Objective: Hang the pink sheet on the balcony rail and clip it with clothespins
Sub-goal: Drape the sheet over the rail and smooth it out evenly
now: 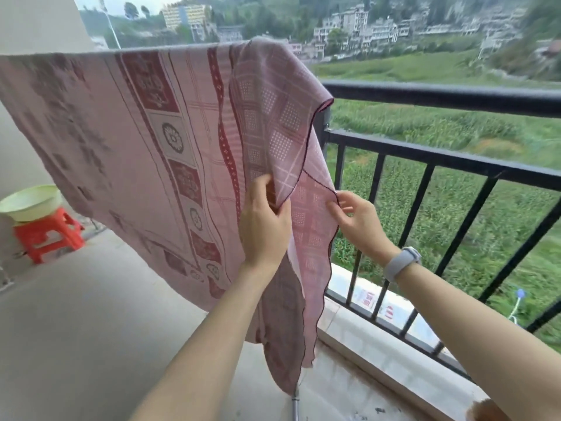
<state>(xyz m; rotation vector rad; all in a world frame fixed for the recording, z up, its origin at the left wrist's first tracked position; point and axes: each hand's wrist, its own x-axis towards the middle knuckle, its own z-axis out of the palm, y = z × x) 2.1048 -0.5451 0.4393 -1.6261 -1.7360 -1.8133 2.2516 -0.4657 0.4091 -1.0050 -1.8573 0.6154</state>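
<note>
The pink patterned sheet [127, 141] hangs draped over a high bar, spreading from the left wall to the middle of the view. Its right end is folded over on itself and droops toward the floor. My left hand [264, 220] grips the dark-trimmed edge of the folded flap at mid height. My right hand [355, 220], with a grey watch on its wrist, pinches the scalloped right edge of the sheet just beside it. The black balcony rail [440, 94] runs to the right of the sheet. No clothespins are visible.
A red plastic stool [48, 235] carrying a pale green basin [30, 202] stands at the left wall. Black vertical bars [419, 202] close the balcony on the right above a stone ledge [379, 338]. A thin metal pole [296, 405] rises from the floor below the sheet.
</note>
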